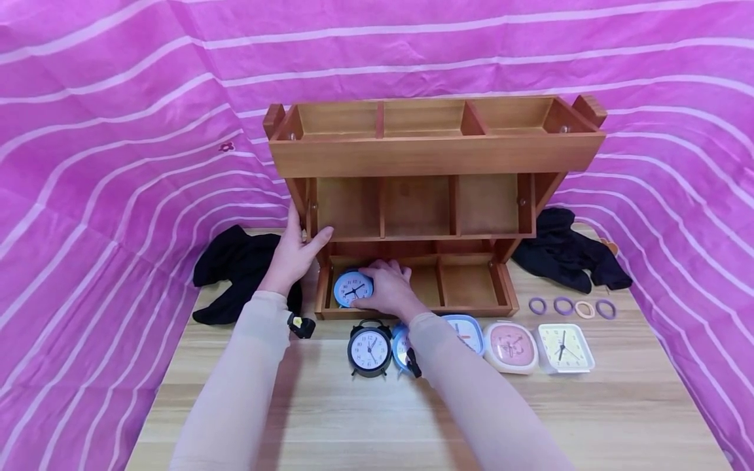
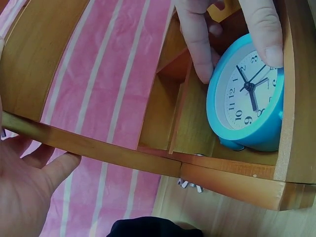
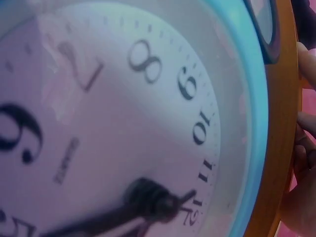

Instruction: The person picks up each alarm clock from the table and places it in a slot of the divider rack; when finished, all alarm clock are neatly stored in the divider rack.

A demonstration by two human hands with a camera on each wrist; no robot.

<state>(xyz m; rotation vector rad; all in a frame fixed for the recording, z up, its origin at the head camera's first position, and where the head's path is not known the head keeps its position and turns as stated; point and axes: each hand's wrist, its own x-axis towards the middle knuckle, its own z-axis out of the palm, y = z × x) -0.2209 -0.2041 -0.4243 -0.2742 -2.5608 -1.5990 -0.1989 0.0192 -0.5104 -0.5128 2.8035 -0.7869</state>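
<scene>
One blue clock sits in the shelf's bottom-left compartment, right hand grasping it; left hand, fingers relaxed, steadies the shelf. Five clocks wait at 6 o'clock on the tabletop.

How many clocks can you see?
6. A blue clock sits in the wooden shelf's bottom left compartment, held by the right hand. Five line the table: black clock, round blue clock and square blue clock partly behind the arm, pink clock, cream clock.
</scene>
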